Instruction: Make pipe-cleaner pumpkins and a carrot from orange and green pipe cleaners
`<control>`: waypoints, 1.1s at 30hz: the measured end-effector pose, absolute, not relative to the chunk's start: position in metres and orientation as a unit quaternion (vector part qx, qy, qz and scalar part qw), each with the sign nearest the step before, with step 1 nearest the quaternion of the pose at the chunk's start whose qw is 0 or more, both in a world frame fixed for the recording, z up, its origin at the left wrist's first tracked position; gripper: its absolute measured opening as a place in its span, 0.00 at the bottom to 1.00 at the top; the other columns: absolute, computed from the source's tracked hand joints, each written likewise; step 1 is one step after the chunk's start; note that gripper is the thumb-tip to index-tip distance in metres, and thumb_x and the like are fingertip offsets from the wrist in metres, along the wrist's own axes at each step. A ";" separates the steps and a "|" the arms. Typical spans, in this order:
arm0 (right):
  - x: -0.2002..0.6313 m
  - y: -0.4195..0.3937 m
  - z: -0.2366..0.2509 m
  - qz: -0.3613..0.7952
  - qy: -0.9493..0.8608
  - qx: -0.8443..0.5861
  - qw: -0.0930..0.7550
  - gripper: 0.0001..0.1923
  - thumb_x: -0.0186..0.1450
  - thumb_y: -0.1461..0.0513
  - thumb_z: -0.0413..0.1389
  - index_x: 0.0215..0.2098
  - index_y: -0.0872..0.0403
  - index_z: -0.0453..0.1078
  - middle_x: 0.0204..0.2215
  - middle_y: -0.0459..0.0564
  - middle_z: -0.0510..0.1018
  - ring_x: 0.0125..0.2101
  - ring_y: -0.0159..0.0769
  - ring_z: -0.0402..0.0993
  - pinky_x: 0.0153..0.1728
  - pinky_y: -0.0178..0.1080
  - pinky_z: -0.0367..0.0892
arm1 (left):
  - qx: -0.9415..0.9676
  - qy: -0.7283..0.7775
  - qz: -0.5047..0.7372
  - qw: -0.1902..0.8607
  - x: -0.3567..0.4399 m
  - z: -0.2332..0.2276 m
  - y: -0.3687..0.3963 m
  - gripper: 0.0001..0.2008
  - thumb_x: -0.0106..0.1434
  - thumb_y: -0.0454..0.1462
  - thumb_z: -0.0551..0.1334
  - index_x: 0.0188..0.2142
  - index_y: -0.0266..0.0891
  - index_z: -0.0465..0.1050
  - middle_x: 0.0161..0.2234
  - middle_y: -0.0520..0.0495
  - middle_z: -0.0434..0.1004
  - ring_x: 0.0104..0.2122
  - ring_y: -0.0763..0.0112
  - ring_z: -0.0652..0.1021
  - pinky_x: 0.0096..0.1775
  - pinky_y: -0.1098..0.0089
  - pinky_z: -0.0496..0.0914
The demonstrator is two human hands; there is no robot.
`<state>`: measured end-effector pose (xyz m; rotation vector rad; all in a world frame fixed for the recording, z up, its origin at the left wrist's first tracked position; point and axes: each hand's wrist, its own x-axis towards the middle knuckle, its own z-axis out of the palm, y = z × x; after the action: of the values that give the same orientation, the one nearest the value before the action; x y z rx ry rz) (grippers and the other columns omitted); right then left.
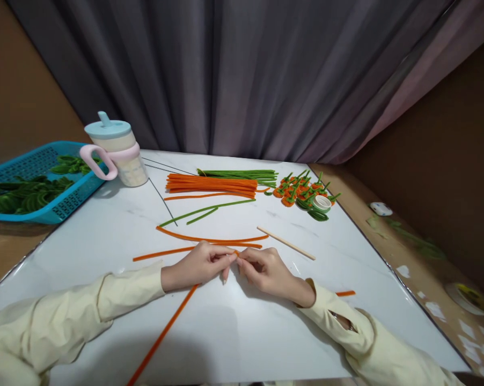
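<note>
My left hand (pixel 204 265) and my right hand (pixel 268 272) meet over the white table, fingertips pinched on a small bit of orange pipe cleaner (pixel 236 253). Most of that piece is hidden by the fingers. From beneath my left hand an orange pipe cleaner (pixel 163 335) runs toward the lower left; I cannot tell whether it joins the held bit. Just beyond the hands lie more loose orange pipe cleaners (pixel 213 239). Past my right hand rests a thin wooden stick (pixel 286 244). Two green pipe cleaners (pixel 207 210) lie farther back.
Behind are an orange bundle (pixel 212 183) and a green bundle (pixel 242 175). Small orange-and-green pipe cleaner pieces (pixel 300 188) cluster right, by a white tape roll (pixel 321 202). At left stand a lidded cup (pixel 125 155) and a blue basket (pixel 60 206) of green pieces.
</note>
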<state>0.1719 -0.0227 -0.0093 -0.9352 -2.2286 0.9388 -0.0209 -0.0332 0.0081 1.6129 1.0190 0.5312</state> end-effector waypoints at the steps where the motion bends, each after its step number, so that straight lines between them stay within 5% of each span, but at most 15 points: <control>1: 0.172 -0.023 -0.010 0.336 -0.833 -0.343 0.276 0.14 0.66 0.61 0.47 0.24 0.55 0.67 0.16 0.44 0.67 0.16 0.25 0.56 0.19 0.30 0.54 | 0.682 0.430 0.222 0.549 -0.021 0.009 -0.034 0.21 0.66 0.43 0.52 0.20 0.36 0.67 0.11 0.58 0.53 0.13 0.81 0.56 0.17 0.77 0.53; 9: 0.169 -0.026 -0.008 0.304 -0.849 -0.331 0.279 0.13 0.65 0.63 0.45 0.22 0.55 0.61 0.15 0.40 0.58 0.15 0.24 0.51 0.18 0.30 0.50 | 0.688 0.420 0.218 0.550 -0.022 0.005 -0.034 0.22 0.67 0.42 0.51 0.19 0.36 0.67 0.10 0.58 0.53 0.12 0.80 0.58 0.18 0.77 0.56; 21: 0.165 -0.025 -0.008 0.356 -0.800 -0.384 0.292 0.16 0.66 0.60 0.46 0.21 0.54 0.60 0.16 0.43 0.65 0.18 0.27 0.58 0.21 0.31 0.55 | 0.681 0.450 0.275 0.508 -0.020 0.004 -0.036 0.20 0.67 0.42 0.52 0.21 0.36 0.67 0.10 0.59 0.56 0.10 0.81 0.60 0.17 0.78 0.58; 26: 0.164 -0.024 -0.008 0.416 -0.761 -0.403 0.291 0.16 0.67 0.55 0.48 0.24 0.54 0.64 0.16 0.44 0.69 0.18 0.28 0.62 0.22 0.32 0.58 | 0.749 0.461 0.342 0.330 -0.020 -0.007 -0.039 0.12 0.66 0.38 0.54 0.28 0.37 0.72 0.19 0.53 0.73 0.15 0.80 0.68 0.20 0.78 0.63; 33: 0.163 -0.025 -0.006 0.448 -0.749 -0.400 0.280 0.16 0.67 0.55 0.48 0.24 0.54 0.63 0.15 0.44 0.71 0.17 0.29 0.64 0.23 0.32 0.60 | 0.841 0.353 0.397 0.100 -0.024 -0.023 -0.038 0.10 0.67 0.32 0.52 0.42 0.36 0.72 0.33 0.46 0.81 0.28 0.72 0.79 0.33 0.74 0.74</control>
<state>0.1626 -0.0250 -0.0056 -1.0716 -2.0100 1.2009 -0.0243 -0.0383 -0.0229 2.4866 1.0447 1.1747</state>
